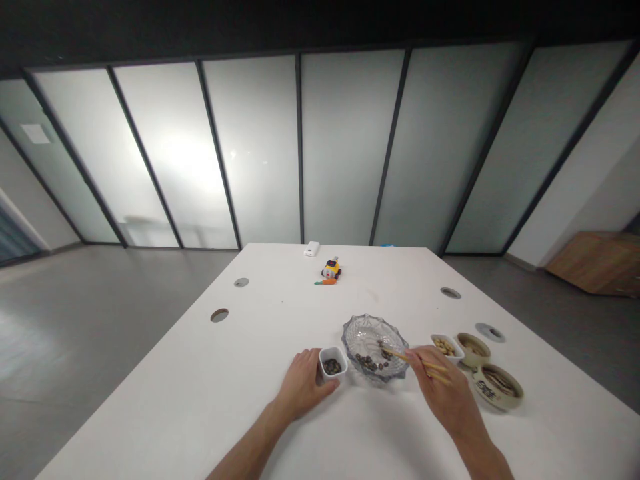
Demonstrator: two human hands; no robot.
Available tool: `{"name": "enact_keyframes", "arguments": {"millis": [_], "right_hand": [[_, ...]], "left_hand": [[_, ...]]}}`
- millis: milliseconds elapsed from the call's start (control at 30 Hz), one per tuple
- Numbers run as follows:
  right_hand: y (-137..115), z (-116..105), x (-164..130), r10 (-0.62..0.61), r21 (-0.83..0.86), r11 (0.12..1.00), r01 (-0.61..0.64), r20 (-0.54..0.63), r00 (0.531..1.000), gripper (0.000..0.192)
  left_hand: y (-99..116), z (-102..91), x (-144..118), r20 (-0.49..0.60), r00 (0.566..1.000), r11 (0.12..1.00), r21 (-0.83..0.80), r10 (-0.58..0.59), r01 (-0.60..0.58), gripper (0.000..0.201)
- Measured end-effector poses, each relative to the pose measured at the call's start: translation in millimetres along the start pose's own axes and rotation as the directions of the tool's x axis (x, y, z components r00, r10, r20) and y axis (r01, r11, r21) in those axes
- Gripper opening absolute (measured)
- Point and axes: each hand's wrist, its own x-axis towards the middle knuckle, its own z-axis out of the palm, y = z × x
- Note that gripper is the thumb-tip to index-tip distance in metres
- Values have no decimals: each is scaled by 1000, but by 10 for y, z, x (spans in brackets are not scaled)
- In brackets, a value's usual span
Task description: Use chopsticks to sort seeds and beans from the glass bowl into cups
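My left hand [303, 387] is closed around a small square white bowl [341, 373], which stands on the table with dark beans [331, 366] in it. In my right hand [443, 387] is a pair of wooden chopsticks [399, 353]. Their tips reach into a clear glass dish [350, 333] with a scalloped rim, just right of the white bowl. More dark beans [367, 362] lie along the near side of that dish. The chopstick tips are among a few beans there; whether they pinch one I cannot tell.
Right of my right hand stand a white bowl of pale nuts [444, 346] and two round tins [505, 400]. Farther back on the white table [280, 300] are a yellow toy car [331, 269], an orange carrot-shaped thing [327, 282] and a white box [311, 249]. Several round holes pierce the tabletop.
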Motion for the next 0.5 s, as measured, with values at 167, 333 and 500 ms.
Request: {"name": "enact_keyframes", "arguments": {"millis": [167, 333, 500], "right_hand": [[-19, -8, 20, -13, 13, 1000, 13, -16, 1000, 55], [14, -3, 1, -3, -16, 1000, 2, -88, 996, 52], [27, 18, -19, -21, -36, 999, 18, -104, 994, 48]], "left_hand": [[-5, -3, -7, -5, 1000, 1000, -14, 9, -9, 33], [-19, 9, 0, -8, 1000, 1000, -11, 8, -8, 31], [-23, 17, 10, -7, 1000, 1000, -2, 6, -6, 31]]}}
